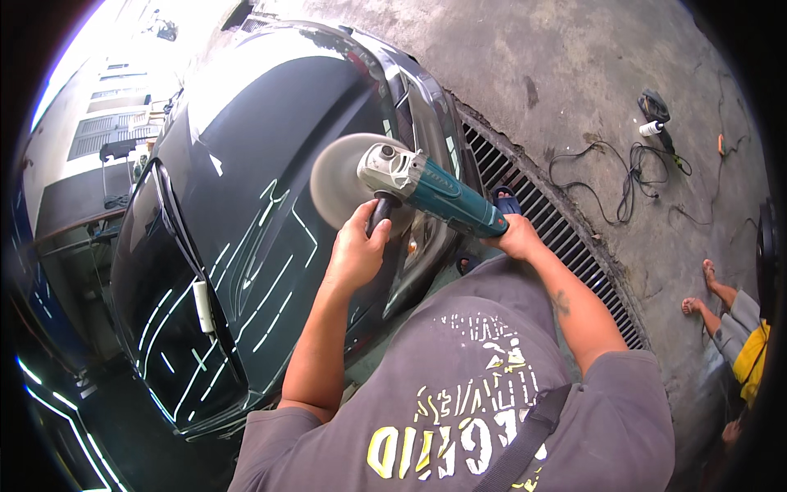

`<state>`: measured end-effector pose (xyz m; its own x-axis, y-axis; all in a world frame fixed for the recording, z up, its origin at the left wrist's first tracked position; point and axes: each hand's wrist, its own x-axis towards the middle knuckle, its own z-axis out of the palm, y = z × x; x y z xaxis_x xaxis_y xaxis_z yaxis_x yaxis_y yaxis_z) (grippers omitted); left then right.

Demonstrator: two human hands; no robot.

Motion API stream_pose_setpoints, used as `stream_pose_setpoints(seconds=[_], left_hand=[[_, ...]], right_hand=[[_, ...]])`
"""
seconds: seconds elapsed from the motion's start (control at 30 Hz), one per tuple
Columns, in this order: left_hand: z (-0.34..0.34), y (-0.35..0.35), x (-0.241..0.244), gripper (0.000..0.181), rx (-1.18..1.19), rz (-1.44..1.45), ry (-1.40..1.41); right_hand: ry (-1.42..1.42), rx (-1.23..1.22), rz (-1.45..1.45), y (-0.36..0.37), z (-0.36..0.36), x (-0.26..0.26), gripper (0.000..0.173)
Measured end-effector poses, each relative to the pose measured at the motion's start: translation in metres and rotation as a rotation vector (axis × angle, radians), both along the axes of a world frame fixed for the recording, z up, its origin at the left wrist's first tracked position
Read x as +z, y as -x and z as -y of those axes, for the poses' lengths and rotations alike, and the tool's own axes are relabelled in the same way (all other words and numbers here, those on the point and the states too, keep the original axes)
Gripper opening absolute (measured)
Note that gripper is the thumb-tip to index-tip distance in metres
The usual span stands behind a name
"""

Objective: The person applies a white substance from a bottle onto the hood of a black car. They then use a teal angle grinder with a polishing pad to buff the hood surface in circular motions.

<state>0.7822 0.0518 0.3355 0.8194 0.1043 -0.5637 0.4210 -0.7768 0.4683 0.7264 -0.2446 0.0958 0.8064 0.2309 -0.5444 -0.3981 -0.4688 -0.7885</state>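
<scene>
A teal and silver Makita polisher [446,194] is held over the front of a glossy dark car. Around its black side handle [382,215] my left hand [358,249] is curled, thumb along the grip. My right hand [515,238] grips the rear end of the teal body. The round pad [335,181] is blurred, as if spinning. It overlaps the dark hood [283,123] in view; whether it touches the paint I cannot tell. Light strips reflect in the car's surface.
A white cylindrical item [203,307] lies on the car by a black strip. Beside me runs a metal drain grate [553,246]. A black cable [627,178] and another tool [655,114] lie on the concrete floor. At the right edge sits a person in yellow [753,363].
</scene>
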Motion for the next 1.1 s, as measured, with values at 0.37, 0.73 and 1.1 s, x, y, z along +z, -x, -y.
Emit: stream_pose_setpoints(seconds=[0.37,0.73,1.1], left_hand=[[0.027,-0.195,-0.05,0.052,-0.268,0.201,-0.153],[0.021,-0.223,-0.069,0.053,-0.311,0.319,-0.189],[0.023,0.053,-0.025,0.056,-0.221,0.259,-0.043]], right_hand=[[-0.147,-0.105,-0.233,-0.154,-0.019,-0.072,0.03],[-0.047,0.036,-0.221,-0.215,0.008,-0.06,0.032],[0.035,0.139,-0.109,0.005,0.014,-0.037,0.032]])
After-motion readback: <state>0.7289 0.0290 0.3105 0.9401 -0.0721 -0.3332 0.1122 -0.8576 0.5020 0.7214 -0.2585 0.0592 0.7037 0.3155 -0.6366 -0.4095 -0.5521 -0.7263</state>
